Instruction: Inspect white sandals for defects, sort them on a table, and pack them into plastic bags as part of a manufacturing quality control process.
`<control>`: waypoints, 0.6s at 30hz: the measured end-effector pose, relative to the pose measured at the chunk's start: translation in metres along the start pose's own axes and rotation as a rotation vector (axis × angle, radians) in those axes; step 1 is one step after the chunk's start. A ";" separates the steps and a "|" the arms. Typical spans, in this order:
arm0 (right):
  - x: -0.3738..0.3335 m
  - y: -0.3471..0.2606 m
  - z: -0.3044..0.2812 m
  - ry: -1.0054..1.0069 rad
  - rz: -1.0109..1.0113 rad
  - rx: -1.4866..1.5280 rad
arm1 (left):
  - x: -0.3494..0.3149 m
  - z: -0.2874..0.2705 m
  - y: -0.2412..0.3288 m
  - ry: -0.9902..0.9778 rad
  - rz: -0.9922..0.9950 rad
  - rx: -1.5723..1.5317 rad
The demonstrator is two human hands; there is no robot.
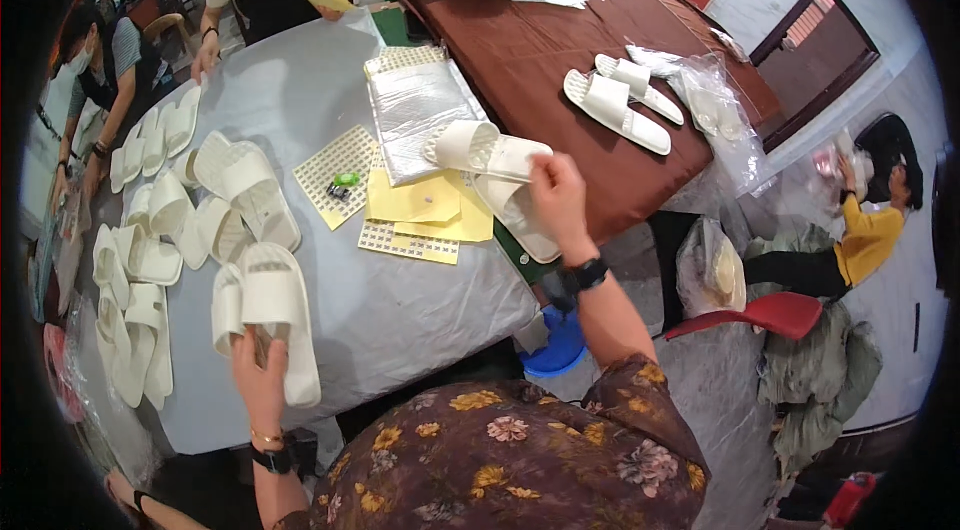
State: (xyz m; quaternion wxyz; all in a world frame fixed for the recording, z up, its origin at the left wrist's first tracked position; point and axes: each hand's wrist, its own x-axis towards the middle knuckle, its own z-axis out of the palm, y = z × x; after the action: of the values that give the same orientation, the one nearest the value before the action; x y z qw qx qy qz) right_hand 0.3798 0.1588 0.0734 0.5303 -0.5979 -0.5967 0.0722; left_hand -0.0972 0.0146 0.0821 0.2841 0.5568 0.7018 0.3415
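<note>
My left hand (260, 370) grips the heel end of a white slipper (277, 305) lying on the grey table (390, 320), beside another white slipper (226, 308). My right hand (558, 198) holds a white slipper (490, 152) raised over the table's right edge, with a second white slipper (515, 220) just under it. Yellow sheets (425, 205) lie to the left of that hand. A black watch sits on each wrist.
Several white slippers (160, 230) are heaped on the table's left side. A silver padded bag (415, 115) lies at the middle. A brown table (560, 60) holds a slipper pair (620, 105) and plastic bags. Other people work at the far left, top, and right on the floor.
</note>
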 end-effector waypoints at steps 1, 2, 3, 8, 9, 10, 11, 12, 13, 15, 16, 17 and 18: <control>0.020 0.018 -0.010 0.106 -0.042 -0.047 | -0.005 0.003 -0.002 -0.016 0.035 0.102; 0.040 0.036 -0.022 0.213 -0.083 -0.094 | -0.010 0.005 -0.006 -0.018 0.043 0.100; 0.058 0.050 -0.034 0.239 0.023 -0.238 | -0.014 0.009 -0.014 -0.007 0.077 0.126; 0.112 0.139 -0.069 0.320 0.272 -0.875 | -0.023 0.016 -0.023 0.035 0.115 0.094; 0.115 0.122 -0.056 0.193 0.397 -0.875 | -0.031 0.012 -0.023 0.069 0.083 0.112; 0.122 0.129 -0.061 0.077 0.377 -0.969 | -0.033 0.012 -0.014 0.045 0.034 0.096; 0.126 0.148 -0.075 -0.012 0.291 -0.870 | -0.033 0.011 -0.007 0.027 -0.018 0.079; 0.121 0.142 -0.063 0.008 0.274 -0.889 | -0.038 0.008 -0.009 0.053 0.016 0.110; 0.121 0.134 -0.062 -0.081 0.253 -0.874 | -0.038 0.009 -0.013 0.080 0.046 0.144; 0.120 0.204 -0.127 -0.140 0.014 -1.135 | -0.017 0.017 -0.005 0.026 0.072 0.104; 0.112 0.164 -0.081 -0.034 0.159 -0.765 | -0.028 0.006 -0.007 0.111 0.095 0.158; 0.106 0.167 -0.088 0.060 0.152 -0.766 | -0.023 0.005 -0.006 0.129 0.118 0.174; 0.104 0.175 -0.100 0.063 0.135 -0.809 | -0.015 -0.001 -0.003 0.163 0.169 0.157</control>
State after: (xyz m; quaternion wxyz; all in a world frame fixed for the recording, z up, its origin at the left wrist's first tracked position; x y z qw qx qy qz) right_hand 0.5921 0.2345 0.0469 0.2646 -0.7980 -0.5197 -0.1520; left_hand -0.0969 -0.0006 0.0802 0.1520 0.6048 0.6979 0.3522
